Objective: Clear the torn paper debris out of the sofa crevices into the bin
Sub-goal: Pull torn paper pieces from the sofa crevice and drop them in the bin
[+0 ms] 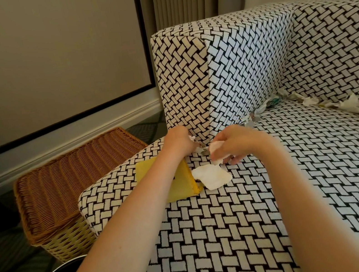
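Paper debris (348, 105) lies in the sofa (239, 233) crevices. One line of white and grey scraps runs along the far crevice, where the seat meets the backrest, at the right of the scene. More scraps (257, 113) sit in the side crevice at the foot of the armrest (233, 66).

A flat white piece (212, 175) lies loose on the seat, touching the right edge of a yellow pad (182, 184).

Right hand (239, 142): fingers curled round a white wad (216, 147), held just above the seat near the front end of the side crevice.

Left hand (178, 143): positioned at the front corner of the armrest, knuckles toward the camera. A small white scrap (190, 137) shows at its far edge. Its fingers are hidden, so the grip cannot be determined. The left forearm crosses over the yellow pad.

Bin (75, 190): wicker, lid closed, standing on the floor just left of the sofa.
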`<state>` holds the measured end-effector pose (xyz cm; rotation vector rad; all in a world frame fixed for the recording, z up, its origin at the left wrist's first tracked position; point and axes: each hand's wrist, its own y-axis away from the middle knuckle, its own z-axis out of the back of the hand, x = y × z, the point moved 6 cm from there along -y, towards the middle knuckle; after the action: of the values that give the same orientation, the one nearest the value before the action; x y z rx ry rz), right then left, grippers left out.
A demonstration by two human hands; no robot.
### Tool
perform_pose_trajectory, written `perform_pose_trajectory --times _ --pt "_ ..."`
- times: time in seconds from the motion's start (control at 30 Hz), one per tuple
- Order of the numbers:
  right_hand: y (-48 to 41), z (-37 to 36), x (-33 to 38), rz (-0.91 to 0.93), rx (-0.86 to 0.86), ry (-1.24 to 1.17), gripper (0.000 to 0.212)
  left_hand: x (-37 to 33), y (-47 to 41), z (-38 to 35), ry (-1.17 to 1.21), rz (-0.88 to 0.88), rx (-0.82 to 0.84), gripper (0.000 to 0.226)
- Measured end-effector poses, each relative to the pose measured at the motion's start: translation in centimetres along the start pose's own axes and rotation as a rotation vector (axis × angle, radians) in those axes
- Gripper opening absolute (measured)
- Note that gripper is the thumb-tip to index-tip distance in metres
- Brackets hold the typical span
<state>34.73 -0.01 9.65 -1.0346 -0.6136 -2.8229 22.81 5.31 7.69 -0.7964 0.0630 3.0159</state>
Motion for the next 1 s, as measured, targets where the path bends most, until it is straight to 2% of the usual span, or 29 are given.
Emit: perform_pose_trajectory --times 0.1,0.23,0.33,0.43,0.53,0.63,0.7,0.8,0.9,1.0 --pt "0.5 -1.3 0.2 -0.003 0.166 0.247 0.050 0.1 0.3 0.2 0.061 0.019 -0.036 0.039" --pt "0.8 -1.6 0.2 -0.019 0.183 0.225 0.052 -0.2 0.5 -0.1 0.097 0.030 -0.031 0.037" --pt "1.4 -1.3 0.1 0.002 0.232 0.211 0.060 -0.1 0.4 0.0 0.151 0.052 0.026 0.047" --pt "1.7 -1.8 0.4 -0.004 0.265 0.338 0.072 0.4 0.3 0.4 0.261 0.099 0.093 0.054" --pt "1.1 -2.3 0.9 0.002 0.184 0.437 0.069 0.6 0.4 0.5 0.273 0.114 0.142 0.059" --pt "0.6 -2.2 0.8 0.007 0.153 0.315 0.064 0.4 0.5 0.2 0.270 0.111 0.146 0.058" --pt "0.5 -1.7 0.5 0.001 0.130 0.265 0.059 -0.1 0.6 -0.3 0.241 0.109 0.149 0.068" --pt "0.5 -0.8 0.1 -0.001 0.081 0.231 0.032 -0.9 1.1 -0.7 0.066 0.095 0.098 0.071" --pt "-0.1 0.6 -0.7 -0.036 -0.106 0.176 0.018 -1.0 1.1 -0.7 0.024 0.127 -0.015 0.062" --pt "-0.6 1.4 -1.6 -0.081 -0.296 0.137 0.027 -1.2 1.2 -0.8 0.022 0.157 -0.032 0.058"
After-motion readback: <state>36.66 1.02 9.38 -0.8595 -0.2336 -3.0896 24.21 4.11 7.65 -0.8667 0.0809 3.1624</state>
